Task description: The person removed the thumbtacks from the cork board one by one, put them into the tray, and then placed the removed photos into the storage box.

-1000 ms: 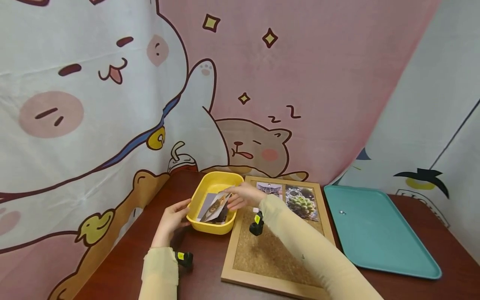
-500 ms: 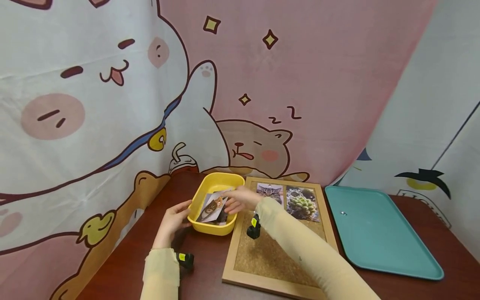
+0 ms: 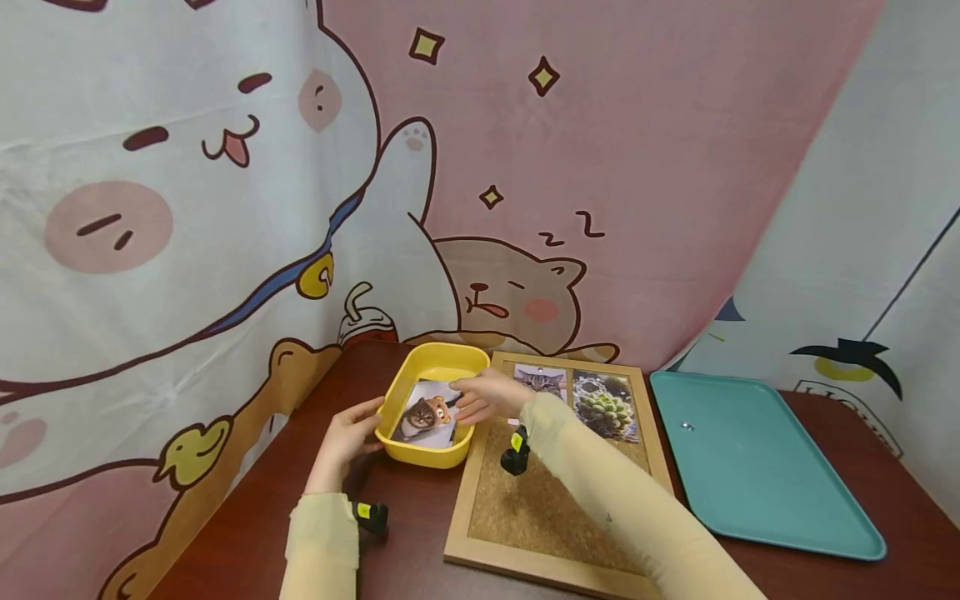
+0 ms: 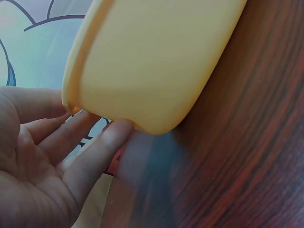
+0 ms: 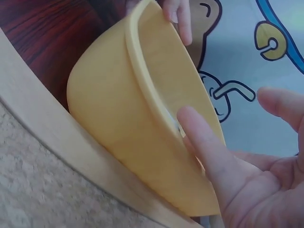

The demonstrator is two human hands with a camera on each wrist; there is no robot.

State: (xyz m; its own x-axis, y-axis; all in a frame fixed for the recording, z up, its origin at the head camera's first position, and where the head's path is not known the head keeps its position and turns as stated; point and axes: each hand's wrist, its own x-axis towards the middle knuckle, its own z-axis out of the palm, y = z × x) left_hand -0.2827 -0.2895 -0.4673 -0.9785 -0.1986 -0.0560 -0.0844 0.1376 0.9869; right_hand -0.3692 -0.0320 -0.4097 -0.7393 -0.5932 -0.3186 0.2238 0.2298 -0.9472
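Note:
In the head view, my left hand (image 3: 347,442) grips the near left rim of a yellow plastic bin (image 3: 433,455). The left wrist view shows its fingers at the rim and outer wall of the yellow bin (image 4: 152,61). A photo (image 3: 429,417) of a cat beside a teddy bear face lies face up inside, over other photos mostly hidden beneath. Above the bin's right side is my right hand (image 3: 491,395). In the right wrist view, the right hand (image 5: 251,175) has thumb and fingers spread apart, with nothing held between them.
A wood-framed cork board (image 3: 540,500) lies right of the bin, with a cat photo (image 3: 542,378) and a succulent photo (image 3: 604,407) at its top. Further right sits a teal tray (image 3: 757,467) with small shiny pins (image 3: 686,426). A printed curtain (image 3: 637,167) hangs behind.
The cat photo, tilted in my right hand's fingers a second ago, has come down to lie in the bin, and the right hand has let go. The left hand stays at the rim.

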